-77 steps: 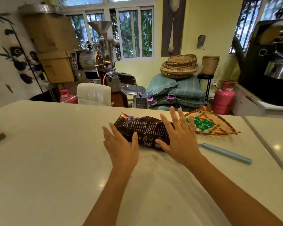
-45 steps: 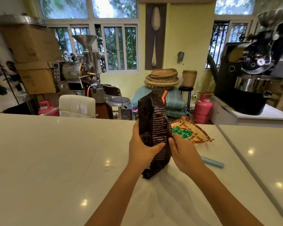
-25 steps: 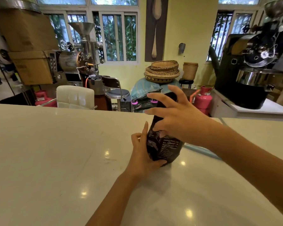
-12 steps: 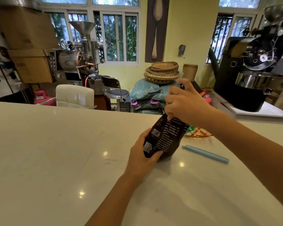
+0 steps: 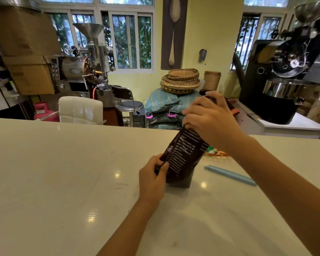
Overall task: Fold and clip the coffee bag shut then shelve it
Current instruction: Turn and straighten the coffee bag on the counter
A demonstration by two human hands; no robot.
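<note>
Counter (image 5: 63, 182): pale, glossy worktop; served as the landmark for all entries below.

Coffee bag (image 5: 183, 154): dark printed pouch, stood on its base near the middle of the counter, toward the far edge. Long axis ran from the base, low and nearer the wearer, up and away to the right; the bag leaned that way, its mouth end pointing up-right beyond the counter's far edge. The top was not yet visibly folded flat, as judged; most of it was hidden under a hand.

Right hand (image 5: 211, 117): above the counter at the bag's upper end, fingers curled and closed over the top, apparently gathering or pressing it down. Whether a fold had been creased could not be told.

Left hand (image 5: 151, 180): low on the counter at the bag's near-left lower corner, thumb and fingers pinching the bag's edge, steadying the base.

Clip (image 5: 231, 175): long pale-blue bar, lying flat on the counter to the right of the bag, apart from it, long axis running left-far to right-near. It lay under the right forearm, so the right hand was judged the nearer one to fetch it.

Woven tray (image 5: 217, 154): on the counter just behind the bag, mostly hidden.
</note>
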